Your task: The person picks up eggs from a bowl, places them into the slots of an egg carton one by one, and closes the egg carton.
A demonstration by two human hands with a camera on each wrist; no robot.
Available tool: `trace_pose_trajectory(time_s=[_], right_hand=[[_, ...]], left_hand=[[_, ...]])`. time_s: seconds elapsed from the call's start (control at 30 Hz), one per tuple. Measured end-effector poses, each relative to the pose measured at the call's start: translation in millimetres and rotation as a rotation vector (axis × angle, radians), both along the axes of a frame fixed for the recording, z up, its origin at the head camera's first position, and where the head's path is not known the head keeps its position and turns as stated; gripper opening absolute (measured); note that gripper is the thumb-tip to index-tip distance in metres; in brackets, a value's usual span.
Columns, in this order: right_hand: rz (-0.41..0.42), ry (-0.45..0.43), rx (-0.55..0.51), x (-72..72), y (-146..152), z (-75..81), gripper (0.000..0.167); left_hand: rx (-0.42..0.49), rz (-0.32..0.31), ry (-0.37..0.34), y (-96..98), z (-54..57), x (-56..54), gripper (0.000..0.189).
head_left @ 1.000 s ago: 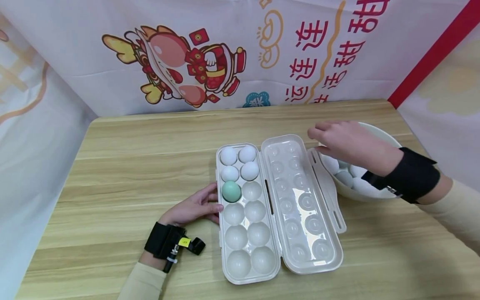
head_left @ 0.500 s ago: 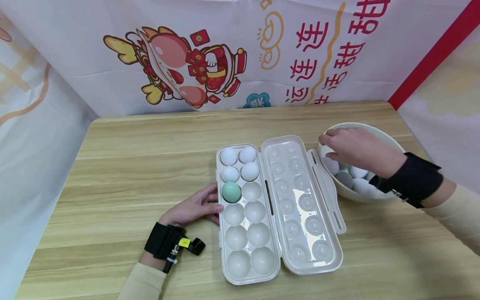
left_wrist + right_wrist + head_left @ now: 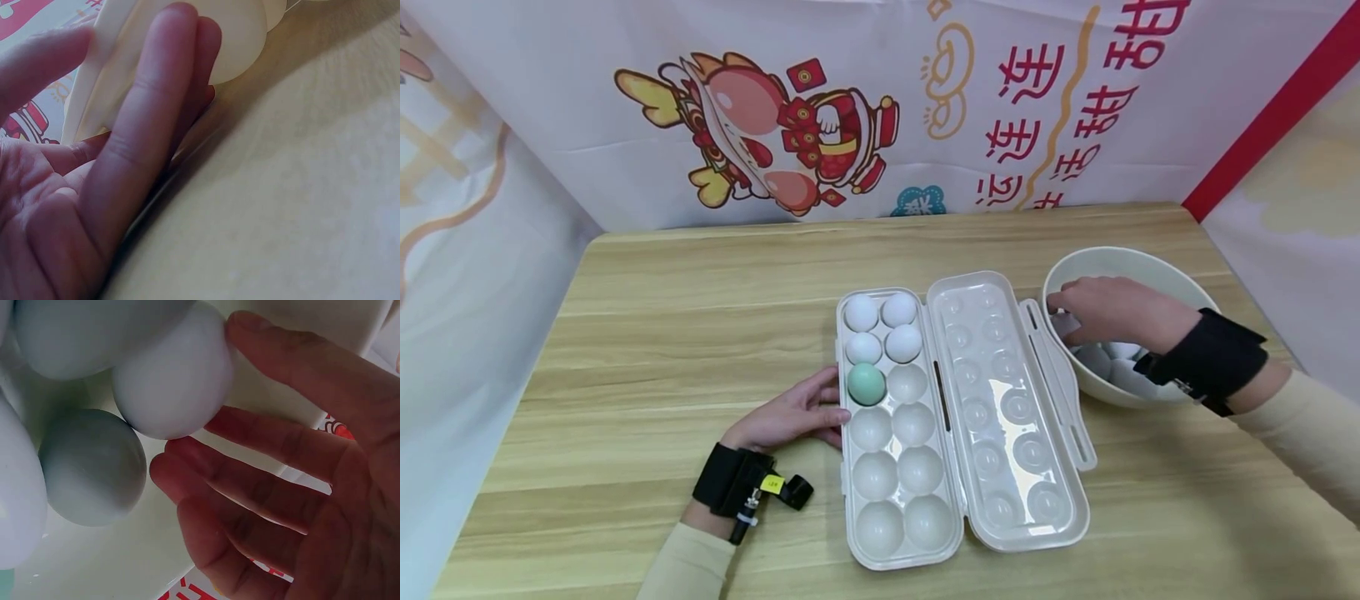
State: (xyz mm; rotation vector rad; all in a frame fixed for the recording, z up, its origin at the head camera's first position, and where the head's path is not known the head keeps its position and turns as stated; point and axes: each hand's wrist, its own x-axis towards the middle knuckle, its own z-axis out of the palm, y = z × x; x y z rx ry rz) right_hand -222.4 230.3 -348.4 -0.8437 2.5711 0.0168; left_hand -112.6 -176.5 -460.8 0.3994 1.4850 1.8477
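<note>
My left hand [image 3: 786, 418] grips the left edge of an open plastic egg carton [image 3: 900, 500], thumb on its rim. In the left wrist view the fingers lie along the carton's underside. White eggs [image 3: 902, 343] fill its two far rows, and a green egg [image 3: 867, 384] sits in the third row's left cup. My right hand [image 3: 1116, 312] reaches into a cream bowl [image 3: 1172, 279] of eggs. In the right wrist view its thumb and fingertips lie loosely at the edge of a white egg [image 3: 172, 378], which leans on neighbouring eggs. A grey-green egg [image 3: 94, 467] lies below it.
The carton's clear lid [image 3: 985, 392] is folded out to the right, with a slotted carrying handle [image 3: 1060, 383] along its outer side, close to the bowl. A wooden table [image 3: 700, 317] carries everything. A printed cloth [image 3: 925, 50] hangs behind it.
My right hand has moved from above the bowl's left rim to the right and then down among the eggs. My left hand and the carton stay in place; the view has shifted slightly.
</note>
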Motion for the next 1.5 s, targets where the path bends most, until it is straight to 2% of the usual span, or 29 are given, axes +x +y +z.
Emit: trace_pose_trajectory(time_s=[0.17,0.33,0.5,0.9,1.13,1.5], right_hand=[[-0.026,-0.029,-0.006,0.5,2.1,-1.6,0.039],[-0.034,-0.118,-0.024,2.0,4.2,-4.6,0.020],[-0.070,-0.176,-0.013,4.6,6.2,-7.2,0.025],[-0.022,-0.146,-0.042,7.9,11.4,-9.0,0.028],[0.000,-0.109,-0.050,8.5,13.3,-3.7,0.041],[-0.016,-0.100,-0.012,2.8,10.8,9.2,0.048]], left_hand=[[-0.003,-0.001,0.004,0.7,1.0,0.0,0.066],[-0.011,0.000,0.007,1.4,1.2,-0.4,0.066],[-0.008,-0.003,0.007,3.2,1.6,-0.5,0.067],[-0.019,-0.006,0.006,3.7,2.5,0.3,0.066],[-0.040,0.002,-0.003,3.2,4.2,0.0,0.067],[-0.060,0.017,-0.008,2.5,2.9,-1.4,0.069]])
